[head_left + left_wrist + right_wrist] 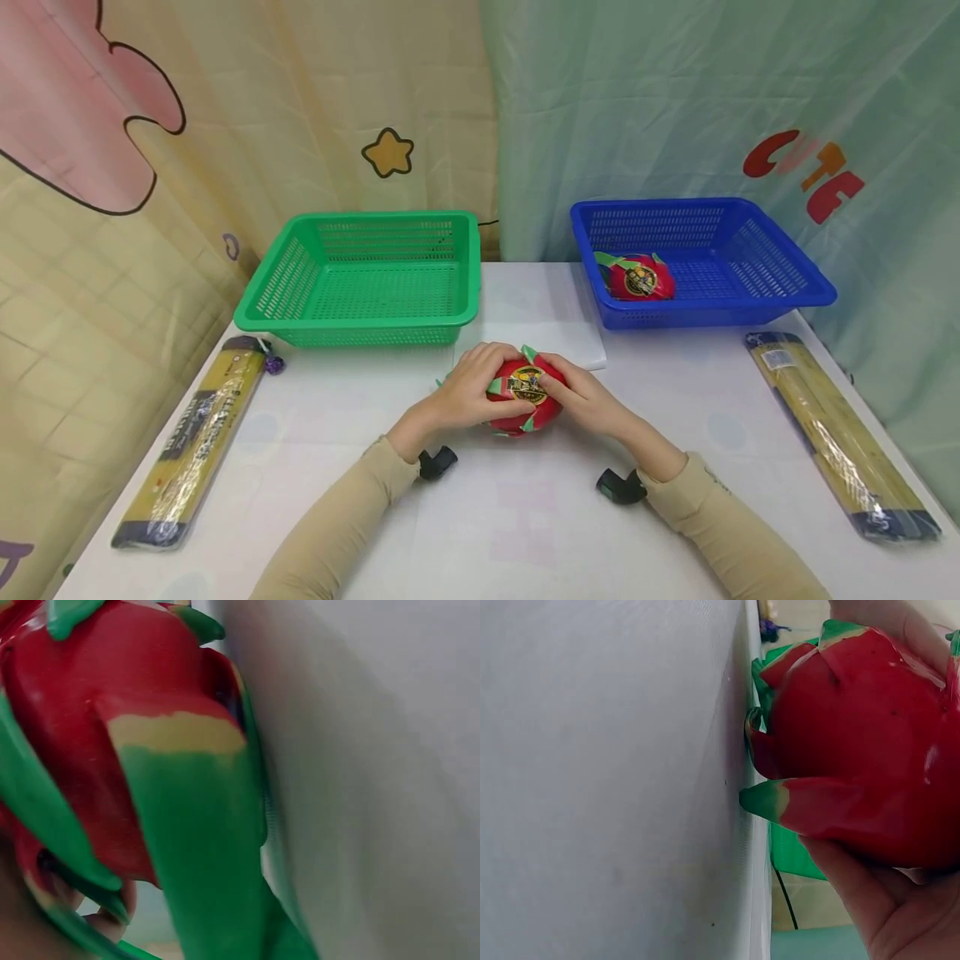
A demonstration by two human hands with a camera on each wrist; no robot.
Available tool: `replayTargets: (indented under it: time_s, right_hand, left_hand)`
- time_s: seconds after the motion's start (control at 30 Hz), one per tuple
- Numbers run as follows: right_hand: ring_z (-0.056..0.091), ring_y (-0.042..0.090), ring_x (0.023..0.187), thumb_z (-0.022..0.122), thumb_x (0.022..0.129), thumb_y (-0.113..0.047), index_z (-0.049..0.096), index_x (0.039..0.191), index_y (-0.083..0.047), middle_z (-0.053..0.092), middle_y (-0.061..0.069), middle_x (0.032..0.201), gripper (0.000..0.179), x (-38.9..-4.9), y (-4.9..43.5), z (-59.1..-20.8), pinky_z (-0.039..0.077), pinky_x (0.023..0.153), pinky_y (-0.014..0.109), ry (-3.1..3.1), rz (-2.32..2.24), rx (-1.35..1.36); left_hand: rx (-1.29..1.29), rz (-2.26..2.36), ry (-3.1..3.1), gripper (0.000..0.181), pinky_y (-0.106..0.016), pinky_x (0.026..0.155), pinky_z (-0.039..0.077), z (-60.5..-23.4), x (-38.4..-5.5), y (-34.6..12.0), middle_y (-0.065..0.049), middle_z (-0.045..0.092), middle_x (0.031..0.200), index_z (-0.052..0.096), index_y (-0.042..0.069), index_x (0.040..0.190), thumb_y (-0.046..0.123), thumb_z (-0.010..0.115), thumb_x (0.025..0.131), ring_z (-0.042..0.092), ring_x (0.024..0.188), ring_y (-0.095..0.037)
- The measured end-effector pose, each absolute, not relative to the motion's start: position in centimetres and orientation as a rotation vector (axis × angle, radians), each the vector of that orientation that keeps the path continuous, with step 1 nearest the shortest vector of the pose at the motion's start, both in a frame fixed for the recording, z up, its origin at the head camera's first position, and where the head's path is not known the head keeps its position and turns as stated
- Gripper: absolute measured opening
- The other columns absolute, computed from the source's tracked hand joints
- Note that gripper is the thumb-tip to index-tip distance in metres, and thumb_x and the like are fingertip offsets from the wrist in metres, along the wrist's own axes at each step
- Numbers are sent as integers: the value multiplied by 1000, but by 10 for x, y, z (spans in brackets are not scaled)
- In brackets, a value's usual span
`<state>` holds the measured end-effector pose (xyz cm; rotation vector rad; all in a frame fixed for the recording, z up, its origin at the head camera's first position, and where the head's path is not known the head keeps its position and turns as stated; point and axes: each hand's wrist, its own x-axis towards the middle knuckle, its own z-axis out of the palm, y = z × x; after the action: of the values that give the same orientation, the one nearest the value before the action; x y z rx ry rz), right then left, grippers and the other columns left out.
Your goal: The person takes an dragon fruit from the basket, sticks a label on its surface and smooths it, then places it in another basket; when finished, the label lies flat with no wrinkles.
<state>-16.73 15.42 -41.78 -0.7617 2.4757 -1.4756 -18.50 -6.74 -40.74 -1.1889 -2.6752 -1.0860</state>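
Observation:
Both hands hold one red dragon fruit (525, 385) over the middle of the table, its green-tipped scales sticking out and a round dark-and-gold label facing up. My left hand (472, 390) grips its left side, thumb along the near face. On the opposite side my right hand (585, 396) curls round the fruit, its thumb at the label. In the left wrist view, long green scales of the dragon fruit (150, 667) fill much of the picture, close beside the white tabletop. The right wrist view shows the dragon fruit (862, 735) between fingers on both sides.
A green basket (360, 321) stands at back left. The blue basket (712, 312) at back right contains another labelled dragon fruit (641, 279). Long yellow plastic-wrapped packages lie along the left (202, 433) and right (840, 433) edges. A white sheet (577, 342) lies behind the hands.

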Motion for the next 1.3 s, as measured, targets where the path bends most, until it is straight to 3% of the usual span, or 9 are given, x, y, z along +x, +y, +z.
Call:
replayTargets:
  time_s: [0.17, 0.37, 0.67, 0.83, 0.97, 1.13, 1.3]
  right_hand:
    - [52, 22, 107, 42, 101, -26, 39, 139, -8, 53, 9, 121, 42, -167, 156, -416, 44, 92, 41, 2428, -1498, -757]
    - [47, 28, 116, 52, 97, -22, 41, 134, -14, 50, 11, 127, 40, -170, 161, -414, 43, 94, 43, 2254, -1630, -749]
    - [38, 36, 126, 66, 87, -14, 53, 116, -7, 51, 11, 122, 34, -181, 191, -407, 43, 94, 42, 2107, -1652, -719]
    - [46, 21, 116, 61, 87, -3, 57, 114, -15, 53, 1, 121, 30, -190, 231, -393, 46, 89, 34, 1992, -1672, -908]
    - [51, 15, 113, 49, 91, 6, 54, 121, -15, 54, 0, 128, 37, -197, 264, -378, 49, 85, 29, 1700, -1895, -1104]
    - [51, 20, 117, 35, 96, 8, 49, 125, -4, 47, 9, 137, 35, -207, 298, -358, 48, 89, 31, 1343, -2239, -1158]
    - [51, 22, 112, 36, 95, 11, 54, 116, 3, 50, 12, 132, 29, -217, 325, -337, 49, 86, 30, 1311, -2628, -944]
  left_hand:
    - [-1251, -1198, -2714, 50, -37, 97, 31, -401, -185, -71, 7, 47, 122, 46, 17, 123, 42, 65, 84, 37, 115, -8]
    - [-1312, -1352, -2697, 45, -41, 97, 31, -398, -186, -74, 4, 48, 125, 48, 16, 125, 35, 63, 87, 37, 117, -12]
    - [-1258, -1680, -2732, 70, -35, 97, 42, -401, -184, -74, 2, 44, 141, 34, 18, 146, 38, 66, 86, 38, 126, -12]
    - [-1202, -1751, -2611, 49, -38, 103, 34, -399, -189, -78, 0, 49, 137, 47, 13, 138, 38, 52, 96, 42, 126, -13]
    - [-1073, -1798, -2492, 40, -37, 99, 39, -397, -198, -78, -9, 57, 125, 55, 1, 127, 26, 36, 103, 51, 117, -20]
    - [-907, -2005, -2334, 33, -50, 93, 42, -394, -214, -63, -23, 59, 118, 49, -5, 129, 12, 42, 101, 58, 105, -34]
    - [-873, -2195, -2295, 33, -53, 92, 42, -390, -230, -26, -27, 57, 118, 50, -10, 125, 10, 45, 100, 57, 105, -40]
